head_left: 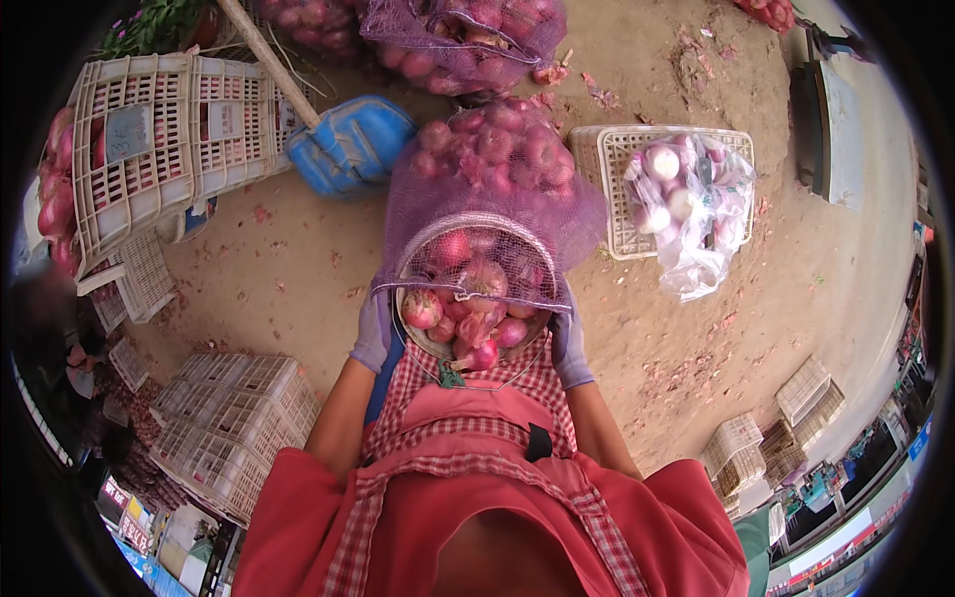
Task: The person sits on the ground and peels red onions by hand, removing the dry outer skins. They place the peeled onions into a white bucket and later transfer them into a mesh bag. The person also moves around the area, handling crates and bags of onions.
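Purple mesh sack (492, 205) bulges with red onions (496, 145) at its far end, and its mouth is drawn over the far part of a bucket (550, 257). Inside the bucket, more red onions (477, 328) show, partly under the mesh. My left hand (373, 328), in a grey-purple glove, holds the bucket and sack edge on the left; its fingertips are hidden. On the right side my right hand (571, 343), gloved alike, holds the same edge, its fingers largely hidden. The bucket's wire handle (492, 388) lies towards my checked apron.
A blue shovel (354, 145) and stacked plastic crates (142, 142) stand at the left. At the right, a crate (618, 224) bears bagged onions (679, 194). Another onion sack (477, 37) lies beyond. More crates (231, 425) stand at lower left, others (735, 448) at lower right.
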### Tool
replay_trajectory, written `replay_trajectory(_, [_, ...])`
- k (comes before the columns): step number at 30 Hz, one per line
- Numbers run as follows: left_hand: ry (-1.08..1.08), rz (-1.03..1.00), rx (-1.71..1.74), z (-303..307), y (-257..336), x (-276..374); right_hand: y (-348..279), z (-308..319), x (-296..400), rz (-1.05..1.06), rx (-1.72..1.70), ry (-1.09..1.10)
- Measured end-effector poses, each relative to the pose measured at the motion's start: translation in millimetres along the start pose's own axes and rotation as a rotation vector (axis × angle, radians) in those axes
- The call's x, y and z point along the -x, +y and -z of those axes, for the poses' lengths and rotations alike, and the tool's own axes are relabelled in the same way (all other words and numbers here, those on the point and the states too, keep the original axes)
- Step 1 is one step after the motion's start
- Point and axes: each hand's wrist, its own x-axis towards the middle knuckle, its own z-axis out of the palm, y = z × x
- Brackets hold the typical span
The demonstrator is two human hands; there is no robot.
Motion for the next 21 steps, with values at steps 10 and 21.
replay_trajectory(10, [-0.047,-0.634,-0.658,-91,147,-53,-108,-45,-70,0.192,-0.054,0.014])
replay_trajectory(21, [-0.107,-0.451,0.215,-95,137,-118,-115,-66,-88,0.461,1.394,0.314])
